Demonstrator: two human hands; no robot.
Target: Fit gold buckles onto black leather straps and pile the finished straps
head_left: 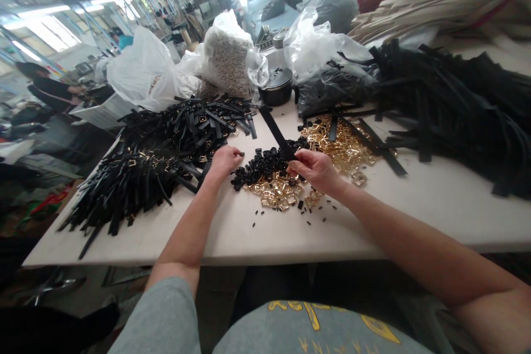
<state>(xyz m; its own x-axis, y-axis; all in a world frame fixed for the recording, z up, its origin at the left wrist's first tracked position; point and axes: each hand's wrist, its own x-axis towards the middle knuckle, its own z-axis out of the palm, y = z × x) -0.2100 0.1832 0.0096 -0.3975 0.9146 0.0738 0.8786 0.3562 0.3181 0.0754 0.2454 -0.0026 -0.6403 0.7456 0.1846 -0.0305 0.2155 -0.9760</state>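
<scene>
My right hand [314, 169] pinches the lower end of a black strap [274, 128], which slants up and away to the left. Just left of the middle, my left hand [225, 162] has its fingers closed, and a tiny dark bit shows at the fingertips, too small to name. Between both hands lies a heap of small black loops [265, 165]. Gold buckles [279, 192] spread in front of it. Behind my right hand is a larger pile of gold buckles [350, 146].
Black straps with gold buckles [153, 160] are piled at left, plain black straps [456, 105] at right. Plastic bags [230, 55] and a black lidded pot [277, 86] stand at the back. Tiny black pieces dot the white table [265, 243]. Another person [52, 88] is at far left.
</scene>
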